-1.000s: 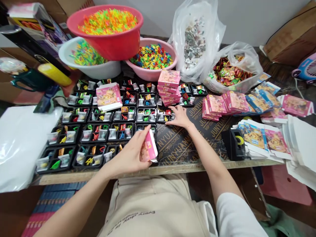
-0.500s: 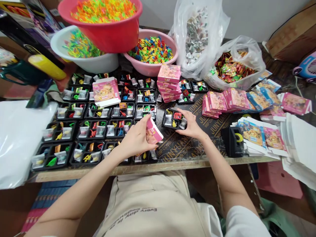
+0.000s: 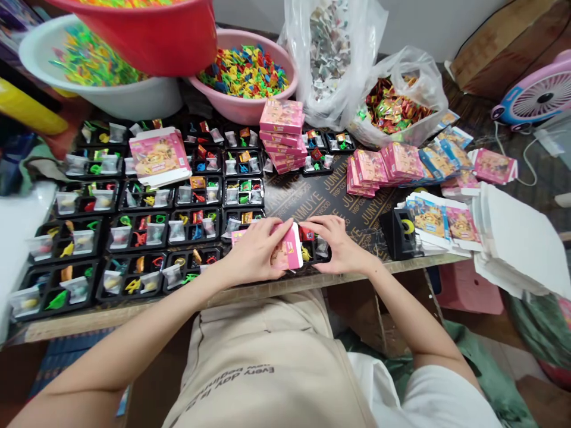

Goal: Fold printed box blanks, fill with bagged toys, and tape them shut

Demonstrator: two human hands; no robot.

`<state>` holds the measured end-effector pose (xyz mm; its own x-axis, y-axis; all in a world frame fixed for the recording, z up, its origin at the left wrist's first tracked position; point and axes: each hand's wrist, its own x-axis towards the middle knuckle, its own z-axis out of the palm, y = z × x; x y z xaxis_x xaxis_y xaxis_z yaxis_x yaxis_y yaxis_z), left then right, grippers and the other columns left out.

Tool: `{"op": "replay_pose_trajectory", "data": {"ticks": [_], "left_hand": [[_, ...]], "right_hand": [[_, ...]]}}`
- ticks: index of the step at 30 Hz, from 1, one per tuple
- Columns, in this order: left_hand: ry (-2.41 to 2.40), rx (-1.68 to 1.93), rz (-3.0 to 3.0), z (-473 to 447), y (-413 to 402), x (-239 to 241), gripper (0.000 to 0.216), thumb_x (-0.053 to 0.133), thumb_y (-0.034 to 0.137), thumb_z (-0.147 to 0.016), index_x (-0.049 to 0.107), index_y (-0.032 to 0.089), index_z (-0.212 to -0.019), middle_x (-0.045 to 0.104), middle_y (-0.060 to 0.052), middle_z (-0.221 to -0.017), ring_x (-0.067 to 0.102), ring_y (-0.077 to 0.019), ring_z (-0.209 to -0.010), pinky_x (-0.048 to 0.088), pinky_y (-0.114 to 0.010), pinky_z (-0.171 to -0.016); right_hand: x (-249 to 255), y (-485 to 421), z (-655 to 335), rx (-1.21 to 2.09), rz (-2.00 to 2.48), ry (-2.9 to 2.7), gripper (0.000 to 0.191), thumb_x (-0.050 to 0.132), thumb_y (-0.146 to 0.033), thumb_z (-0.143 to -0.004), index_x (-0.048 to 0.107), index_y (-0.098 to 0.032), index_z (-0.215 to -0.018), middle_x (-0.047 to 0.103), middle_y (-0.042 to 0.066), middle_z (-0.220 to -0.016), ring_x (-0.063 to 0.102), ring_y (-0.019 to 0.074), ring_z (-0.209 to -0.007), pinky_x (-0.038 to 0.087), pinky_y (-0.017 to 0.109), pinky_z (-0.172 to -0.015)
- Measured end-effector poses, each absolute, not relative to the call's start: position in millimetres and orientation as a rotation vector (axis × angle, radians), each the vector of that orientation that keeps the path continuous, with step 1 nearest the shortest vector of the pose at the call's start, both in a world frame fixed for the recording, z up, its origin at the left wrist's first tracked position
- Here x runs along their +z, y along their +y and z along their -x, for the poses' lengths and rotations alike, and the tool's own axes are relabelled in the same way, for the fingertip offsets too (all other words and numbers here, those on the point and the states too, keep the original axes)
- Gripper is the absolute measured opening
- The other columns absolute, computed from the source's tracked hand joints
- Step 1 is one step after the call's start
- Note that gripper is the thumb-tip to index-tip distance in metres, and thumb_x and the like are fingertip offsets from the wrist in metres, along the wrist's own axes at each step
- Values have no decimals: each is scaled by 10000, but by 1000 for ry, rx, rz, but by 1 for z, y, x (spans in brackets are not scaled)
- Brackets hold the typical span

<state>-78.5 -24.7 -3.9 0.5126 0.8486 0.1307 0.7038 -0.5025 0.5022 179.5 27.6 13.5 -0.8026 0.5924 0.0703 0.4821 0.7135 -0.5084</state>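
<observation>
My left hand (image 3: 254,249) is closed around a pink printed cardboard box (image 3: 285,249), whose white end faces right. Between thumb and fingers of my right hand (image 3: 341,244) is a small black compartment tray (image 3: 320,252) holding little bagged pieces and a red packet. The tray's left part meets the box's right end and is hidden by it; how far it sits inside I cannot tell. Left of my hands stand rows of similar filled black trays (image 3: 138,229), each with small plastic toys and wrapped pieces.
Flattened pink boxes (image 3: 160,156) lie on the trays. Finished-looking pink boxes (image 3: 282,119) are stacked behind my hands, with more pink boxes (image 3: 404,163) to the right. Beyond are a pink basin (image 3: 288,77), a red basin (image 3: 178,44), plastic bags (image 3: 307,89) and a black tape dispenser (image 3: 395,232).
Both hands have come together near the table's front edge. The tray, earlier apart from the box, now meets its right end. The camera view has shifted to the right.
</observation>
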Motion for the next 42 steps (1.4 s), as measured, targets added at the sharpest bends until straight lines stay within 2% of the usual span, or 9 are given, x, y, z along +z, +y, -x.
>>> {"op": "replay_pose_trajectory", "data": {"ticks": [5, 8, 13, 20, 24, 27, 30, 36, 42], "left_hand": [[1286, 580, -2417, 65, -32, -8, 883, 703, 337, -681, 372, 142, -1476, 516, -208, -1349, 527, -369, -1197, 452, -519, -999], [1439, 684, -2358, 62, -33, -12, 931, 698, 368, -685, 324, 145, -1508, 503, -202, -1372, 514, -365, -1232, 435, -506, -1025], [1544, 676, -2386, 50, -33, -15, 903, 691, 383, -694, 368, 88, -1484, 513, -238, -1364, 515, -393, -1222, 440, -518, -985], [1502, 714, -2286, 35, -31, -14, 874, 696, 343, -692, 409, 105, -1482, 522, -235, -1374, 512, -399, -1221, 421, -543, -996], [1151, 945, -1935, 33, -22, -10, 952, 759, 350, -651, 402, 157, -1512, 493, -191, -1436, 474, -372, -1313, 375, -531, -1105], [776, 1017, -1451, 29, -14, -13, 736, 741, 432, -738, 554, 217, -1417, 579, -124, -1394, 499, -338, -1335, 375, -479, -1136], [659, 1031, -956, 23, -13, -24, 522, 727, 534, -778, 729, 199, -1179, 731, -101, -1133, 629, -324, -1175, 477, -448, -1027], [852, 1011, -519, 18, -28, -41, 480, 843, 582, -635, 777, 144, -821, 754, -80, -782, 703, -257, -829, 548, -377, -805], [989, 1075, -407, 22, -30, -40, 330, 879, 392, -553, 748, 136, -714, 713, -38, -712, 620, -143, -672, 495, -249, -687]], "right_hand": [[11, 20, -178, 828, 855, -2601, 940, 782, -504, -723, 347, -311, -1534, 459, 142, -1467, 411, 360, -1368, 244, 571, -1146], [-3, 16, -176, 997, 1065, -2098, 856, 655, -656, -810, 363, -308, -1534, 443, 130, -1507, 488, 324, -1323, 396, 498, -1095], [-30, -1, -158, 1029, 1284, -1447, 439, 625, -518, -893, 701, -274, -1251, 670, 79, -1104, 651, 208, -964, 543, 355, -873], [-32, -5, -154, 1399, 1089, -1408, 207, 736, -441, -816, 818, -288, -929, 729, 42, -981, 662, 207, -949, 527, 352, -878], [-26, 4, -157, 1444, 1138, -1063, 369, 755, -536, -768, 783, -298, -1048, 745, 26, -1084, 663, 208, -1009, 512, 352, -932], [-21, 7, -152, 1624, 1126, -854, 530, 674, -703, -745, 771, -250, -1004, 762, 46, -1028, 677, 228, -980, 527, 372, -905], [-18, 7, -147, 1568, 1156, -757, 466, 689, -674, -730, 744, -233, -870, 756, 23, -876, 675, 221, -903, 524, 367, -872], [-22, -1, -142, 1359, 1357, -861, 211, 807, -245, -546, 657, -207, -689, 618, -69, -611, 511, 120, -586, 416, 262, -628], [-23, -12, -144, 1441, 1224, -713, 214, 700, -380, -686, 686, -236, -845, 718, -6, -829, 636, 189, -789, 478, 311, -743]]}}
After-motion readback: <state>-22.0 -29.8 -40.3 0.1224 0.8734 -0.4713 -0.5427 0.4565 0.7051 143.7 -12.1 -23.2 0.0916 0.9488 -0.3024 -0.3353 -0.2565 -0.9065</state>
